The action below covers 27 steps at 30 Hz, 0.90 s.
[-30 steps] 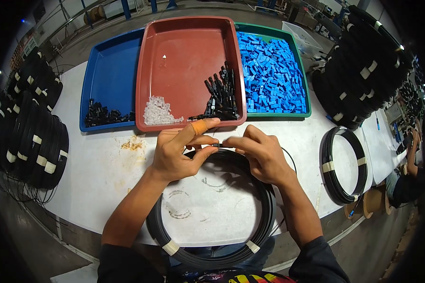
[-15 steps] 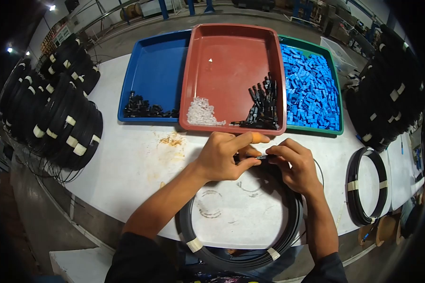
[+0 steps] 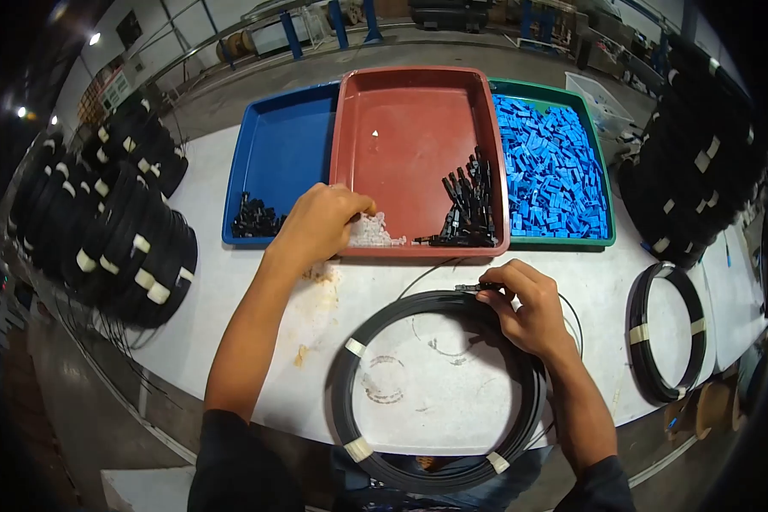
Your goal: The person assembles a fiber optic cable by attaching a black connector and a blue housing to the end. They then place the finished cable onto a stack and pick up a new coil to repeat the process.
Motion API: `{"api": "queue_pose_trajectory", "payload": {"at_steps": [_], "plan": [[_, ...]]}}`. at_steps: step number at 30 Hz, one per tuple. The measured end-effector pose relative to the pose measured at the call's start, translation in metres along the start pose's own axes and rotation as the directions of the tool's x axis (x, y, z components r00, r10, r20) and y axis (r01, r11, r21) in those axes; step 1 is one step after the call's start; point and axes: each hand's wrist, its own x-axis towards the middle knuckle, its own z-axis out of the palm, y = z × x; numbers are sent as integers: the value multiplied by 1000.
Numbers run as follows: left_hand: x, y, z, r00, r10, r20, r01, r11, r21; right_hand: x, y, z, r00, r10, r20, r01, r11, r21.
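Observation:
My left hand reaches over the near wall of the red tray, its curled fingers at the pile of small clear-white plastic pieces. The fingertips are partly hidden, so what they pinch cannot be made out. Between thumb and fingers, my right hand grips a small black connector just above the far side of the coiled black cable. That coil lies on the white table at its front edge, bound with several pale tape bands.
Slim black connectors are heaped in the red tray. Black parts lie in the blue tray; blue clips fill the green tray. Stacked cable coils stand left, more coils right, with a single coil nearer.
My left hand has left the connector and moved left and away from me to the clear-white pieces. My right hand stays by the coil with the connector. The view has shifted slightly.

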Motion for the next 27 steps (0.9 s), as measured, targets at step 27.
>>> {"api": "queue_pose_trajectory", "payload": {"at_steps": [27], "plan": [[13, -30, 18, 966, 159, -202, -139, 984, 112, 4, -2, -2, 974, 188, 129, -199, 977, 79]]}}
